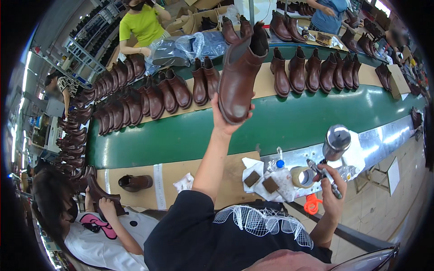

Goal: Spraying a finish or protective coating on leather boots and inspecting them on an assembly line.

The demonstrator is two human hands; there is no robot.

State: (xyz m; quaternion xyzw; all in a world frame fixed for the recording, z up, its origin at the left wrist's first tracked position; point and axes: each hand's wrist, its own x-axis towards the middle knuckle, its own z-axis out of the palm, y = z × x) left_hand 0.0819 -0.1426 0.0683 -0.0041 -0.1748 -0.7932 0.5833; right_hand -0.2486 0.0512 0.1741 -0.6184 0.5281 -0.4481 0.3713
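Note:
My left hand is raised over the bench, closed under the sole of a dark brown ankle boot. The boot tilts with its toe towards me and its shaft upward. Lower right, my right hand grips a silver spray gun; its metal cup rises beyond the fingers. A roll of tape lies just left of that hand. Two small brown pads rest on white cloths beside the tape. An orange plastic piece hangs below the bench edge.
Rows of brown boots line the green conveyor. One boot stands on cardboard left of me. A co-worker in white handles another boot at lower left. A person in yellow-green stands across the line.

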